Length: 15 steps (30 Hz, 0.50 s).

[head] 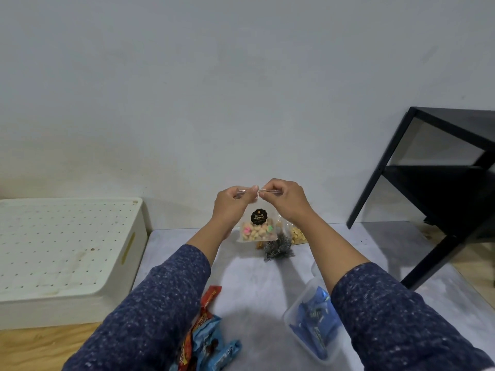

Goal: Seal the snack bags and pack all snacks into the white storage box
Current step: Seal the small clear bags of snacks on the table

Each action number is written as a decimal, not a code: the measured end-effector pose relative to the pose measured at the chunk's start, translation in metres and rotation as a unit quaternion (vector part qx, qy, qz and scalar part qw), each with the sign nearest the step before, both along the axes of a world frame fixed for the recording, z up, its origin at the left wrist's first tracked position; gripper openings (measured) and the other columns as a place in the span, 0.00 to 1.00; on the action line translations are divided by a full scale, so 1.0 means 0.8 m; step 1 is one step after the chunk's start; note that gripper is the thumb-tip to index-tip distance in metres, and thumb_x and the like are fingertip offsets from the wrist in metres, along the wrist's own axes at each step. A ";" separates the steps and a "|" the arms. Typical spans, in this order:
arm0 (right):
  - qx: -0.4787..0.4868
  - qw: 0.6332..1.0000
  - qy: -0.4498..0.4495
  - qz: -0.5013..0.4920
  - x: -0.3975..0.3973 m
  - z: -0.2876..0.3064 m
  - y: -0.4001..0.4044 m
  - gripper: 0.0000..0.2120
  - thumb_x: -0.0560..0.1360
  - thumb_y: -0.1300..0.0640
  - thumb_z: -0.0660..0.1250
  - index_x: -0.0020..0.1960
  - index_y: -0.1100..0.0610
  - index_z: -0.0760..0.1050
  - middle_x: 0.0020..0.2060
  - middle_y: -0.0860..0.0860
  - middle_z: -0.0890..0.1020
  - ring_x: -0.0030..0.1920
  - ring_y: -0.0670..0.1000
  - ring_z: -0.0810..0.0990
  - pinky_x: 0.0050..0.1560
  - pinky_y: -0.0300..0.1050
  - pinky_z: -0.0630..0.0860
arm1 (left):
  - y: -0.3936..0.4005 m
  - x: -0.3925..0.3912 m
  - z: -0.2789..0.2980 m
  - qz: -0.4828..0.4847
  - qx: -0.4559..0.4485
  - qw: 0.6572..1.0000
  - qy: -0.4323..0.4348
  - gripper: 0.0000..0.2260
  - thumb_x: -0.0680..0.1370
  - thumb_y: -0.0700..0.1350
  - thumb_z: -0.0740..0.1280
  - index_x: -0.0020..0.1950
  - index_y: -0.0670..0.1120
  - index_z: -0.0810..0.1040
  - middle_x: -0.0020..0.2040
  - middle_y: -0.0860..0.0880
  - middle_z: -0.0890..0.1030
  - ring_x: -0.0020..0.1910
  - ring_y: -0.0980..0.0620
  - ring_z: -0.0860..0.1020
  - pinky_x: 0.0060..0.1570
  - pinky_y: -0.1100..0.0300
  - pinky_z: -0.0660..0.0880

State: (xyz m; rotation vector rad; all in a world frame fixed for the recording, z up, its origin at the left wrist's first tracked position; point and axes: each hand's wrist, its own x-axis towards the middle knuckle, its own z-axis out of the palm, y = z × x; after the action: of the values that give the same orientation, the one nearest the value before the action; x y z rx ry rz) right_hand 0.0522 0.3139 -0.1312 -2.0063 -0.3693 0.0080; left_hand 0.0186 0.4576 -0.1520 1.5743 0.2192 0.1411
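Blue wrappers (214, 344) lie nearest, in a loose heap with red ones at the table's (388, 250) front edge beside the left sleeve, and a clear tub (313, 328) of blue sachets sits under the right forearm. Farther out on the grey top, a dark patterned bag (278, 249) and a clear bag of pale nuts (297, 234) stand close together. Above and just in front of them hangs the biscuit bag (257, 228), clear with a black label, lifted off the table. The left hand (230, 204) pinches the left end of its mouth between thumb and curled fingers; the right hand (288, 199) pinches the right end the same way. The mouth strip runs left to right between the two hands, stretched taut and about level, with the body of the bag hanging straight down below it. Both hands are equally near it, one at each end, so the seal likely wants fingers run along that line from one end to the other. The box (67, 250), white with a perforated lid on, rests well to the left of the table, nearer the left hand. A black shelf (442, 183) stands at the far right against the wall.
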 end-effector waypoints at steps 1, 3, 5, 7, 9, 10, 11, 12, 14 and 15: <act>-0.003 1.000 -0.005 -0.005 -0.001 -0.001 0.003 0.03 0.73 0.58 0.70 0.41 0.56 0.79 0.36 0.47 0.81 0.45 0.48 0.79 0.49 0.38 0.74 | 0.001 0.000 0.001 0.003 -0.005 1.000 0.003 0.10 0.73 0.54 0.71 0.45 0.49 0.79 0.46 0.49 0.84 0.51 0.54 0.82 0.48 0.54 0.75; -0.012 1.000 -0.017 -0.013 -0.001 -0.003 0.009 0.04 0.73 0.58 0.70 0.40 0.55 0.78 0.35 0.47 0.80 0.43 0.48 0.79 0.49 0.42 0.74 | 0.005 0.000 0.002 0.003 -0.004 1.000 0.005 0.07 0.73 0.52 0.71 0.43 0.50 0.79 0.46 0.49 0.84 0.51 0.54 0.82 0.48 0.55 0.75; -0.012 1.000 -0.020 -0.020 -0.001 -0.005 0.014 0.03 0.73 0.58 0.70 0.41 0.53 0.78 0.35 0.46 0.79 0.41 0.48 0.77 0.48 0.43 0.74 | 0.010 0.000 0.001 -0.007 0.007 1.000 0.005 0.03 0.75 0.49 0.70 0.43 0.50 0.80 0.45 0.49 0.84 0.51 0.53 0.81 0.48 0.55 0.75; 0.001 1.000 -0.020 -0.014 -0.003 -0.006 0.017 0.07 0.73 0.61 0.69 0.47 0.50 0.78 0.38 0.46 0.77 0.41 0.50 0.77 0.51 0.44 0.75 | 0.016 0.000 -0.001 -0.010 0.006 1.000 0.009 0.03 0.76 0.47 0.68 0.47 0.48 0.80 0.45 0.49 0.84 0.51 0.52 0.81 0.48 0.53 0.75; 0.005 1.000 -0.022 0.004 -0.006 -0.007 0.018 0.14 0.74 0.66 0.66 0.49 0.47 0.77 0.43 0.48 0.77 0.40 0.51 0.78 0.50 0.40 0.75 | 0.021 -0.001 -0.003 -0.011 -0.009 1.000 0.017 0.05 0.77 0.45 0.67 0.50 0.46 0.79 0.46 0.49 0.82 0.49 0.54 0.81 0.46 0.54 0.74; 0.002 1.000 -0.024 0.010 -0.007 -0.008 0.019 0.15 0.74 0.68 0.64 0.49 0.48 0.78 0.46 0.49 0.77 0.39 0.51 0.78 0.49 0.36 0.75 | 0.024 -0.002 -0.003 -0.014 -0.015 1.000 0.019 0.05 0.78 0.45 0.66 0.51 0.45 0.78 0.46 0.49 0.82 0.47 0.55 0.81 0.45 0.55 0.73; -0.004 1.000 -0.027 0.009 -0.008 -0.009 0.021 0.14 0.75 0.68 0.63 0.48 0.51 0.79 0.47 0.50 0.77 0.38 0.50 0.78 0.46 0.32 0.74 | 0.027 -0.001 -0.005 -0.019 -0.016 0.999 0.020 0.05 0.78 0.44 0.66 0.52 0.45 0.78 0.46 0.49 0.81 0.47 0.57 0.81 0.45 0.55 0.73; -0.011 1.000 -0.028 0.003 -0.009 -0.011 0.022 0.13 0.76 0.68 0.62 0.48 0.53 0.80 0.48 0.50 0.78 0.38 0.49 0.78 0.44 0.29 0.73 | 0.029 -0.001 -0.006 -0.025 -0.016 0.999 0.021 0.05 0.78 0.44 0.66 0.51 0.45 0.78 0.46 0.50 0.81 0.46 0.57 0.80 0.45 0.55 0.73; -0.014 0.999 -0.022 -0.024 -0.011 -0.014 0.027 0.10 0.77 0.66 0.62 0.50 0.57 0.81 0.48 0.49 0.79 0.36 0.45 0.78 0.40 0.24 0.72 | 0.034 0.000 -0.008 -0.038 -0.016 0.999 0.022 0.03 0.78 0.43 0.65 0.49 0.47 0.78 0.46 0.50 0.81 0.47 0.58 0.80 0.45 0.55 0.73; -0.010 0.999 -0.016 -0.040 -0.012 -0.015 0.029 0.10 0.78 0.65 0.62 0.51 0.58 0.81 0.48 0.49 0.79 0.36 0.44 0.78 0.38 0.23 0.71 | 0.035 0.000 -0.009 -0.042 -0.016 0.999 0.021 0.03 0.78 0.43 0.65 0.47 0.49 0.78 0.46 0.50 0.81 0.47 0.58 0.80 0.45 0.55 0.73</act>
State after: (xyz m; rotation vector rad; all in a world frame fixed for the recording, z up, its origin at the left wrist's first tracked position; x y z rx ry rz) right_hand 0.0429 0.3375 -0.1434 -2.0421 -0.3099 -0.0713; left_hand 0.0189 0.4859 -0.1594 1.5528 0.1859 0.0389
